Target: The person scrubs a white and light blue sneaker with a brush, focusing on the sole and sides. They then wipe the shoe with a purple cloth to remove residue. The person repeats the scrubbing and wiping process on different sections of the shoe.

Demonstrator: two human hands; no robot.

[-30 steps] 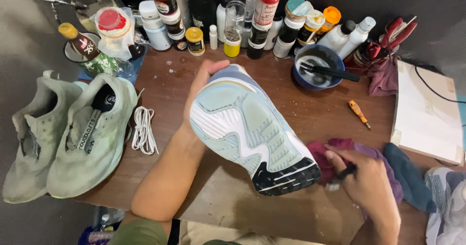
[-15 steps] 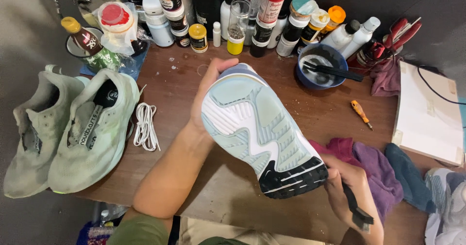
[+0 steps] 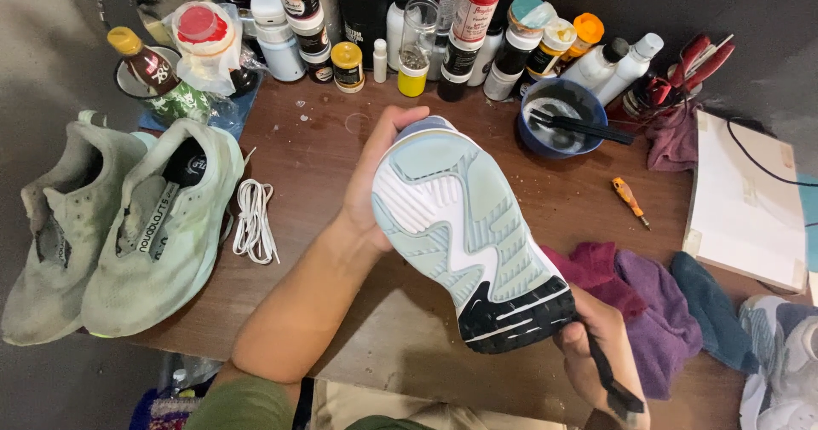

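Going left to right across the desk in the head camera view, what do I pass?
Pair of green sneakers → white laces → left hand → upturned shoe sole → right hand holding a black brush → purple cloths → white board.

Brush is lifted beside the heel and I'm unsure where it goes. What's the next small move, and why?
Probably bring the brush in the right hand onto the black heel tread: the left hand holds the shoe sole-up, and the heel is nearest.
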